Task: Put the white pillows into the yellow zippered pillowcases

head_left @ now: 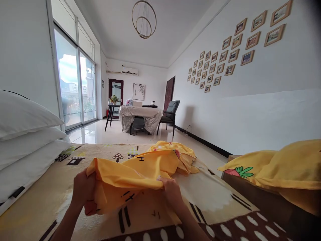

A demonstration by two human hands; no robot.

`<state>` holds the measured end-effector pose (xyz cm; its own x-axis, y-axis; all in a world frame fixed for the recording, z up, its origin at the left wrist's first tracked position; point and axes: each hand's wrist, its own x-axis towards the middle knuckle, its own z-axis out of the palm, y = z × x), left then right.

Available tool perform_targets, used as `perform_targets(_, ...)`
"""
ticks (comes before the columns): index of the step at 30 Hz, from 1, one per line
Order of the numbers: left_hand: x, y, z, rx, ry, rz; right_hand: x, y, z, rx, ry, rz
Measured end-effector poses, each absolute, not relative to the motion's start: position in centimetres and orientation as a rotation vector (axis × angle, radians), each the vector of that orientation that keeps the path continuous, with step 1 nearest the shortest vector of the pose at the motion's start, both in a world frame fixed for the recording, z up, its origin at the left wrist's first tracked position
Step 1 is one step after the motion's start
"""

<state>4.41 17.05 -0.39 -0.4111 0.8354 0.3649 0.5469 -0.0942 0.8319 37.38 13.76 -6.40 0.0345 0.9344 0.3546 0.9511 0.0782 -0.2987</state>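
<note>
A yellow printed cloth (135, 167) is stretched between my two hands above a patterned blanket (208, 190). My left hand (84, 187) is closed on its left end, where a corner hangs down below the fingers. At its right part, near the middle of the view, my right hand (170, 189) pinches the lower edge. Beyond the right hand, the rest of the yellow cloth lies bunched on the blanket. The fingertips of both hands are partly hidden by the fabric.
White pillows (27, 144) are stacked at the left edge. On the right, a yellow pillow (283, 164) with a carrot print rests on a brown box (271, 204). Farther back stand a covered table (140, 112) and a black chair (172, 112).
</note>
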Motion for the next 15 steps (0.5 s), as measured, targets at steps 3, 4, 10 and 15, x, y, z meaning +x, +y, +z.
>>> perform_targets(3, 2.0, 17.1, -0.1, 1.438, 1.959, 1.515, 39.5, 14.0, -5.3, -1.787, -1.72, 0.005)
perform_targets(4, 1.3, 17.1, -0.1, 1.441, 1.967, 1.52, 40.2, 14.1, -4.9, -1.738, -1.651, 0.043)
perform_targets(10, -0.5, 16.2, 0.4, 1.407, 1.948, 1.651, 43.6, 13.2, -1.6, -1.302, -1.121, 0.258)
perform_targets(15, 0.2, 15.2, 1.1, 1.104, 1.811, 1.898, 41.9, 8.2, 1.9, -0.989, -0.747, 0.088)
